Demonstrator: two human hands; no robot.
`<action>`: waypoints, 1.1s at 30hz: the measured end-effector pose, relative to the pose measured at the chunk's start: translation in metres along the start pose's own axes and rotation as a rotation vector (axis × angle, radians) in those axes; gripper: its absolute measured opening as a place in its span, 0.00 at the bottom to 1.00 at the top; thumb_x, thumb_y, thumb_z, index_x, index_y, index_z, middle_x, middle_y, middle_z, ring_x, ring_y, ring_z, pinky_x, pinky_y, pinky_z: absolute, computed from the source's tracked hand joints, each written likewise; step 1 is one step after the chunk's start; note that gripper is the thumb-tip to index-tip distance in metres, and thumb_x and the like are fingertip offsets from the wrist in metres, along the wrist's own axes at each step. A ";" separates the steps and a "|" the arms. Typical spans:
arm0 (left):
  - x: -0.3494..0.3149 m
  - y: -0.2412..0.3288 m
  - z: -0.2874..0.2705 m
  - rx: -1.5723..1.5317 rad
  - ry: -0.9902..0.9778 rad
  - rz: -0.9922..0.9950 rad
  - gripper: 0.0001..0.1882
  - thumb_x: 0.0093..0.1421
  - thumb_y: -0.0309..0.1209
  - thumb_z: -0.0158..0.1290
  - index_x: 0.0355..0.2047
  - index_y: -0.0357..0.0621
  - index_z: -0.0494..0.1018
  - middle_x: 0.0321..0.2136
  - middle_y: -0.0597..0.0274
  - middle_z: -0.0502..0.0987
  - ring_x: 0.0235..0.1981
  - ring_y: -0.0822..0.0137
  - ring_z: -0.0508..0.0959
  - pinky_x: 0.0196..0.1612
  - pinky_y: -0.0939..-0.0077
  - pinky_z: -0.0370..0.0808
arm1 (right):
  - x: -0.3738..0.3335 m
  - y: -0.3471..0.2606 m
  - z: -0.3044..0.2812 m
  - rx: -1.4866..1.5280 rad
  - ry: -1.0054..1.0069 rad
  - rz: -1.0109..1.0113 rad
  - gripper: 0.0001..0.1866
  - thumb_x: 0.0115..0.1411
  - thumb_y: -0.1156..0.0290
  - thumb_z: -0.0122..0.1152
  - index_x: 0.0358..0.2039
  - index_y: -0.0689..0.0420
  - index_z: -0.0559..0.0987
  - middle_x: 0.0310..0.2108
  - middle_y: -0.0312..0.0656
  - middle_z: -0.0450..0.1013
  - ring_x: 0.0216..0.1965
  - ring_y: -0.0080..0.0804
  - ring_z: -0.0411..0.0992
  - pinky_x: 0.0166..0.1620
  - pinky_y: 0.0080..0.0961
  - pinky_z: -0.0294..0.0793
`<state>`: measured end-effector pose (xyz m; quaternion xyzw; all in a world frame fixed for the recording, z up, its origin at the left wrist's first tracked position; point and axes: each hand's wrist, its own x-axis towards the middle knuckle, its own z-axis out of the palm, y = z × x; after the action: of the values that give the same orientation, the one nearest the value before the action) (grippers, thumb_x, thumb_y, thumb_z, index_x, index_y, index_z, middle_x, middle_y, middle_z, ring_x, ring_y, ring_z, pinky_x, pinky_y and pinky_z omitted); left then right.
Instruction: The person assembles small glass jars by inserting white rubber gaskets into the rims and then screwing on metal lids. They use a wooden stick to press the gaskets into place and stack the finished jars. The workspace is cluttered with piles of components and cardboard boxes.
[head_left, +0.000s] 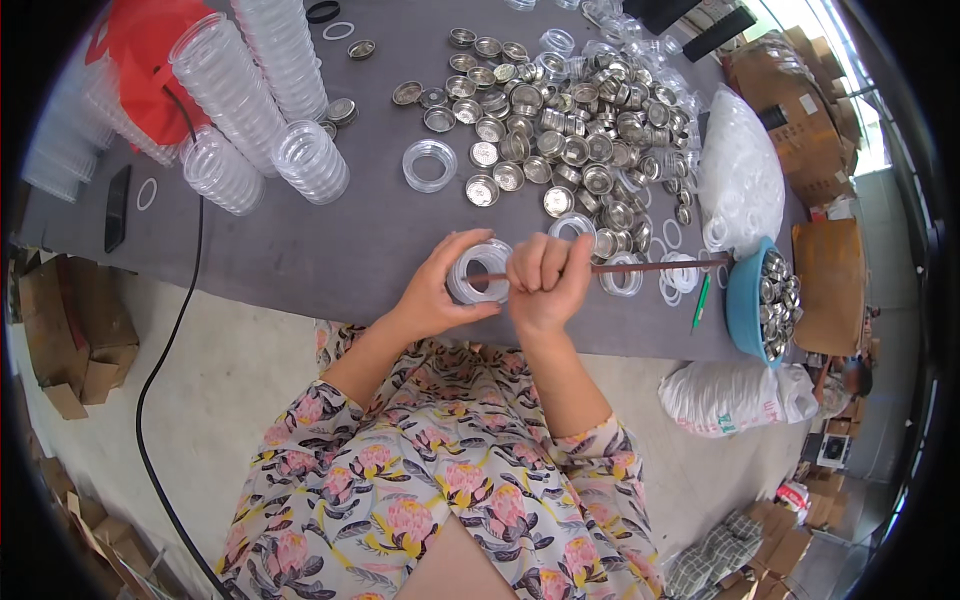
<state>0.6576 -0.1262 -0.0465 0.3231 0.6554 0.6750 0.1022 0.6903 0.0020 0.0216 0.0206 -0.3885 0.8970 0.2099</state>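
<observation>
Near the table's front edge, my left hand (428, 298) grips a round clear plastic piece with a wide opening (464, 262), thumb and fingers curved around its side. My right hand (546, 285) is closed in a fist around a thin dark reddish stick (655, 266). One end of the stick reaches into the opening of the clear piece; the other extends far to the right. Just beyond my right hand lies another clear ring (572, 224). A large heap of small silver metal caps (575, 150) spreads across the table behind both hands.
Tall stacks of clear plastic cups (225, 95) stand at the left by a red bag (150, 60). A black cable (170, 365) hangs over the table edge. At right are a blue basin (743, 305) of metal caps, a green pen (701, 302) and white rings (680, 275).
</observation>
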 end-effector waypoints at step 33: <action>-0.013 -0.013 0.010 -0.053 0.123 -0.012 0.53 0.35 0.33 0.70 0.59 0.38 0.52 0.56 0.51 0.61 0.58 0.58 0.62 0.59 0.66 0.59 | 0.007 -0.057 -0.033 -0.913 0.292 -0.009 0.18 0.63 0.62 0.49 0.22 0.61 0.73 0.15 0.39 0.67 0.14 0.27 0.62 0.21 0.22 0.61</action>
<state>0.6694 -0.1236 -0.0635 0.2742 0.6441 0.7102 0.0742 0.7109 0.0629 0.0390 -0.1982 -0.7091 0.6272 0.2539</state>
